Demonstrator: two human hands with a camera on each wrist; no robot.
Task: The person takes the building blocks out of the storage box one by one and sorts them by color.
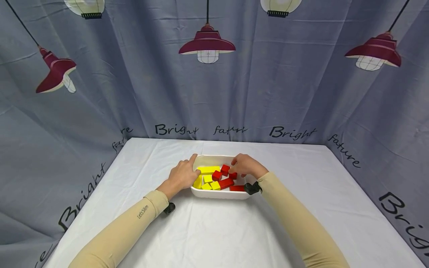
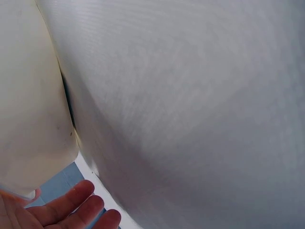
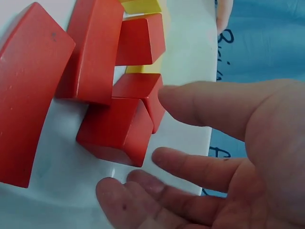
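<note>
A white plastic box (image 1: 219,194) holds yellow and red blocks. My left hand (image 1: 181,175) grips its left end, thumb over the rim; in the left wrist view, three fingertips (image 2: 81,193) show beyond the box wall (image 2: 33,95). Over the right end reaches my right hand (image 1: 247,166). In the right wrist view its fingers are spread and loosely bent, the thumb tip right at a red cube (image 3: 114,126) and the other fingertips just beside it. Another red cube (image 3: 138,88) stands against that one. A red bar (image 3: 93,52) lies alongside.
On the box's left side lie a long yellow bar (image 1: 206,170) and several smaller yellow blocks (image 1: 207,179). A second red bar (image 1: 237,188) lies along the near wall. White cloth (image 1: 214,230) covers the table, and a grey printed curtain (image 1: 214,100) hangs behind.
</note>
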